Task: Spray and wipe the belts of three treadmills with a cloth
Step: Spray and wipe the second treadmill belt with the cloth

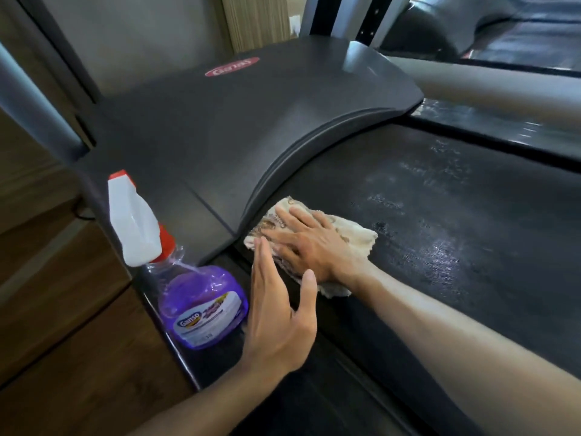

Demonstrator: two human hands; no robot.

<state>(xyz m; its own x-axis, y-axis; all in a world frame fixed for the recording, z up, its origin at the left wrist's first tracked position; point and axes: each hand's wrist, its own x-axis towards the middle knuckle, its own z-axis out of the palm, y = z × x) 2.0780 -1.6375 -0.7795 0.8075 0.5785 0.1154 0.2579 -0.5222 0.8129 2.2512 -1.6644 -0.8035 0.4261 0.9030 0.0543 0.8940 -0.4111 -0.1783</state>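
The right hand [309,247] lay flat on a cloth [345,237], with its fingers straight and spread a little, pressing the cloth down. The cloth was pale with brown marks on it, and it was all crumpled up. It sat on the black belt [440,221] of the treadmill, at the front end, right up against the curved edge of the big grey cover [251,121]. The belt looked wet and shiny in patches to the right of the cloth. The left hand [276,313] was open too, with its fingers straight and close together and its thumb sticking out. It was held on its edge, just above the left side of the belt, and it gripped nothing. Its fingertips were very near the cloth and the right hand. Just beside the left hand stood a spray bottle [201,297]. The bottle was see-through with purple liquid inside, a white and blue label, and a white sprayer top with red bits. It stood upright on the dark side rail [176,344] at the left of the belt. The grey cover had a red oval logo [232,66] on it. A brown wooden floor [63,309] showed to the left of the treadmill. Another treadmill belt [528,29] showed far off at the top right.
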